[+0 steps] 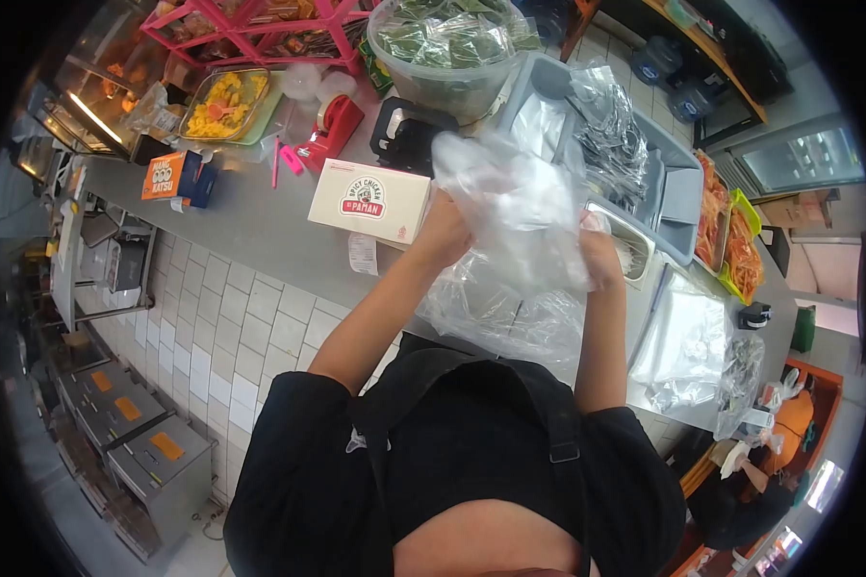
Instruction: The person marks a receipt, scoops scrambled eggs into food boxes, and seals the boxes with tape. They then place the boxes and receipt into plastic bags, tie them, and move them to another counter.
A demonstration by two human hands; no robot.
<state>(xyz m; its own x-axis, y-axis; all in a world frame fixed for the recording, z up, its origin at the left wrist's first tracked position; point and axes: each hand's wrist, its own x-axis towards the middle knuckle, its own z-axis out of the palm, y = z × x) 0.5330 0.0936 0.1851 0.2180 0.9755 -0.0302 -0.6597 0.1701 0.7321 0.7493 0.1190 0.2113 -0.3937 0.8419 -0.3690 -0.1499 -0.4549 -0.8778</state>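
While I hold a clear plastic bag (524,207) above the grey surface (260,212), just right of the white box (369,200) printed with "Spicy Chicken" and "Paman", its blurred film covers part of what lies behind it. My left hand (445,231) is close by the right end of that box, fingers closed on the near side of the bag, their tips veiled by film. Farther right of the box, my right hand (601,258) has its fingers clamped on the bag's opposite edge.

Crumpled plastic (515,317) spreads below my hands, to the right of the box and nearer to me, taking up the room there. A receipt (363,254) pokes out at the box's near edge. Behind the box crowd a red tape dispenser (332,135) and a black device (404,130), with a big clear tub (433,87) of green packets beyond them. Left of the box stands an orange carton (166,176); past that, a glass dish (223,106) holds yellow food. Well right of the box, beyond the bag, sit a grey organiser (681,202) and a stack of clear bags (685,332).
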